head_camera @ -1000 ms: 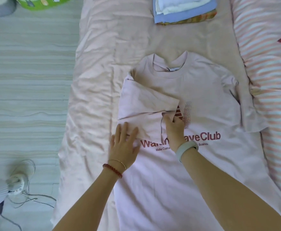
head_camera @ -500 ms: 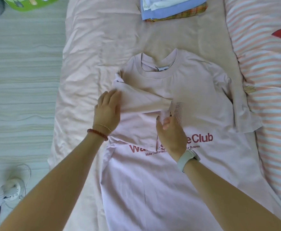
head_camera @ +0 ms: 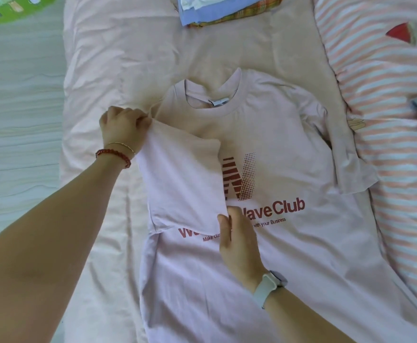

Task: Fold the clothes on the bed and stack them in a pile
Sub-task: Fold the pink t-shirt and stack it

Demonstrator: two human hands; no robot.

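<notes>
A pale pink T-shirt (head_camera: pixel 289 149) with red "Wave Club" print lies face up on the bed, collar away from me. Its left sleeve is folded in over the chest. My left hand (head_camera: pixel 123 127) grips the shirt's left shoulder fold with curled fingers. My right hand (head_camera: pixel 238 240) pinches the lower corner of the folded sleeve, over the printed words. The right sleeve lies spread out toward the striped bedding. A pile of folded clothes (head_camera: pixel 227 11) sits at the far end of the bed, partly cut off by the frame.
The bed has a wrinkled pink sheet (head_camera: pixel 108 58). A pink and white striped quilt (head_camera: pixel 388 120) runs along the right side. Pale wood floor (head_camera: pixel 17 107) lies to the left, with a green object (head_camera: pixel 12 9) at the top left corner.
My left hand moved from the sleeve's lower part up to the shoulder fold and closed on it. My right hand drew the sleeve corner down, so the sleeve now lies flatter and the logo shows.
</notes>
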